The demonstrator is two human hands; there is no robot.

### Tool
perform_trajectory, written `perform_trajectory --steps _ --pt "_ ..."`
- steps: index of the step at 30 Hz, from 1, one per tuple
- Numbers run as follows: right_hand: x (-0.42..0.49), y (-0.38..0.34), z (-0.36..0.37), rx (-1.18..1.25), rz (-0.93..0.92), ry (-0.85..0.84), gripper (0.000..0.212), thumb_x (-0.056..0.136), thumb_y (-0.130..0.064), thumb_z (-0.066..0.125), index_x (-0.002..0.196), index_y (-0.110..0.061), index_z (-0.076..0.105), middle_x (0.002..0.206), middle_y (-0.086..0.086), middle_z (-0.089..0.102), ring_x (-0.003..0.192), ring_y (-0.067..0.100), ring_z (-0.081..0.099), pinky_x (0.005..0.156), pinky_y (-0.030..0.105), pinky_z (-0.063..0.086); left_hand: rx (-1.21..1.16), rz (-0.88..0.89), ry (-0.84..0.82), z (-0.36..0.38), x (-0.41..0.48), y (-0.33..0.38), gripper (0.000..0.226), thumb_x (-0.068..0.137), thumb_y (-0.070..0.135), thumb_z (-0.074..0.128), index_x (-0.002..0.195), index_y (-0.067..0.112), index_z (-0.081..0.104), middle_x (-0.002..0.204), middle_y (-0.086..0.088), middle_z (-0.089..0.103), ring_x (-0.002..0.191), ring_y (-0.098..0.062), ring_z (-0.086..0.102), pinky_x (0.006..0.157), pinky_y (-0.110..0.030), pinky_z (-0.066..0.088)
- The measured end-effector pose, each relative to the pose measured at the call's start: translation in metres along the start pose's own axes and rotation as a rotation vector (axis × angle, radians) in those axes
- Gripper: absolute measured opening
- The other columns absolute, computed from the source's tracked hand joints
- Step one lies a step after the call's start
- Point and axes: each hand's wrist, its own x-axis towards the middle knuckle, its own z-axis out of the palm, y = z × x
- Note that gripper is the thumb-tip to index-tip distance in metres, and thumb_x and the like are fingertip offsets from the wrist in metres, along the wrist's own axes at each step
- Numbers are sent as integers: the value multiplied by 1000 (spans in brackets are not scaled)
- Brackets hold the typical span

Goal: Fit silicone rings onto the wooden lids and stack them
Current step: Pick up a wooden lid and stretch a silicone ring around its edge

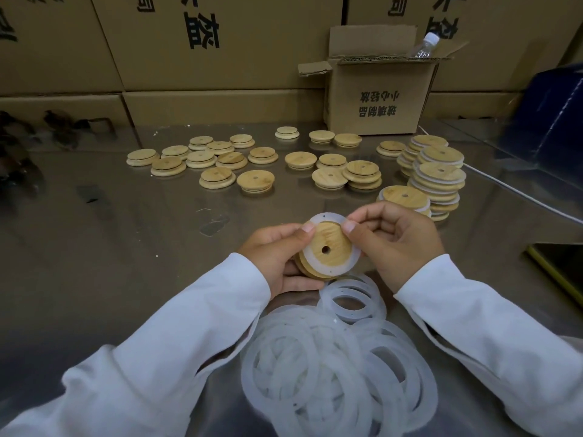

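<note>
A round wooden lid [331, 244] with a centre hole is held tilted above the table in both hands. A white silicone ring [328, 219] lies around its raised step. My left hand [277, 257] grips the lid from the left and below, thumb on the ring's upper edge. My right hand [397, 238] pinches the ring at the upper right. A heap of loose silicone rings [337, 364] lies just below my hands. Ringed lids stand in stacks [438, 178] at the right. Several bare lids [220, 159] are scattered across the middle of the table.
The metal table [110, 247] is backed by a wall of large cartons [202, 58]. An open small carton [378, 93] with a plastic bottle [424, 45] stands at the back right. A dark blue object [549, 121] and a yellow-edged tray [561, 266] sit at the right.
</note>
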Motion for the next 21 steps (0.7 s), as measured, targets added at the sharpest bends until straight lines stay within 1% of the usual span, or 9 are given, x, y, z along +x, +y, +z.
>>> perform_trajectory --steps 4,7,10,13,15,18,21 --pt "2 3 0 -15 44 -6 14 78 -10 68 73 -23 66 64 -3 65 57 1 59 57 12 49 -25 9 28 1 -1 0 16 91 20 48 89 13 62 76 -8 69 64 -19 69 56 -33 58" --pt "2 3 0 -7 66 -14 15 79 -13 67 73 -26 67 55 -10 65 48 -3 56 51 8 44 -33 7 38 1 -1 0 17 92 20 46 91 12 61 82 -11 67 70 -22 67 57 -33 58" --pt "2 3 0 -18 63 -18 17 79 -13 67 69 -26 66 52 -13 64 44 -3 54 48 7 42 -26 10 41 1 0 -1 17 93 21 46 91 13 61 83 -11 67 72 -23 67 58 -33 59" --pt "3 3 1 -7 69 -22 15 78 -12 68 68 -23 66 53 -10 64 45 -1 55 49 9 44 -4 28 29 1 -1 -1 16 88 25 51 86 15 64 78 -7 69 69 -19 69 58 -31 59" --pt "3 3 1 -7 59 -33 14 77 -12 68 68 -23 66 55 -9 65 48 0 56 51 10 46 34 46 7 0 -2 -3 15 85 24 54 88 14 65 80 -6 69 72 -18 69 59 -28 58" --pt "1 3 2 -15 5 -44 17 77 -13 68 68 -27 68 58 -11 66 55 0 59 56 10 48 36 56 -8 0 -2 -3 13 86 17 54 93 12 63 84 -8 67 75 -19 67 59 -27 58" --pt "-1 2 3 -44 -57 -35 22 80 -14 65 70 -34 68 65 -15 68 58 0 59 57 10 48 16 60 -7 0 -2 -3 13 89 15 50 94 12 62 87 -10 66 77 -21 66 60 -27 58"
